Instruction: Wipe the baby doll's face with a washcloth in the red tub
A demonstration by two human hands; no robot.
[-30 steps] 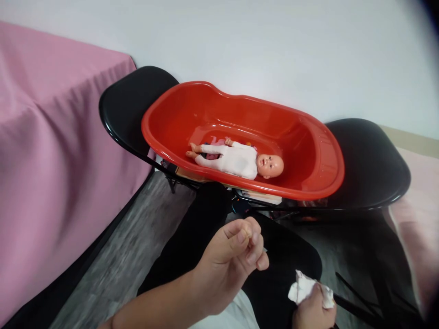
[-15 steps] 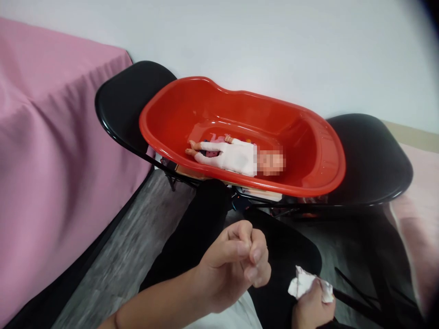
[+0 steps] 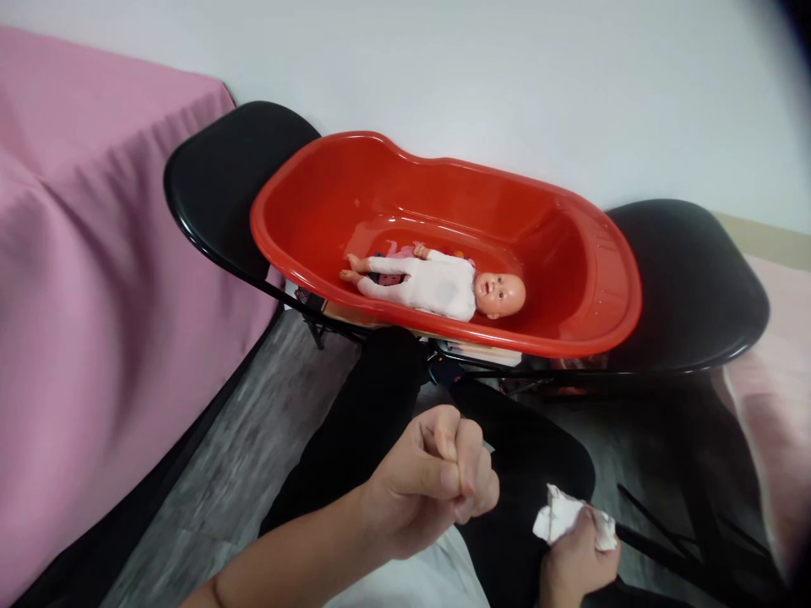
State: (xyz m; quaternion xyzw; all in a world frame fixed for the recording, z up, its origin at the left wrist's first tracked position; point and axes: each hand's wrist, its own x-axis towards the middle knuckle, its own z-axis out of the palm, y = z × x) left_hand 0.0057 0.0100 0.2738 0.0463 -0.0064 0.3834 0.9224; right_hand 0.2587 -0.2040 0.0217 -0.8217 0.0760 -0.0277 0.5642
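My left hand (image 3: 437, 477) is raised above my lap with its fingers curled and the thumb pressed against them. Whatever lies inside that pinch, if anything, is hidden. Lower right, my right hand (image 3: 581, 557) grips a crumpled white tissue (image 3: 563, 517), which sticks out above the thumb. Beyond both hands, a red baby bathtub (image 3: 456, 186) holds a baby doll (image 3: 437, 285) in white clothes. The doll lies on its back, head to the right and bare feet to the left. Neither hand touches the tub or the doll.
A black chair seat (image 3: 234, 186) supports the tub's left end and another black seat (image 3: 688, 287) its right end. Pink cloth (image 3: 69, 279) drapes a surface on the left. Paler pink cloth (image 3: 779, 363) hangs at right. A white wall (image 3: 507, 76) stands behind.
The fingers of my left hand have curled in a little more tightly. My right hand keeps the tissue, nearly in place. The view has shifted slightly.
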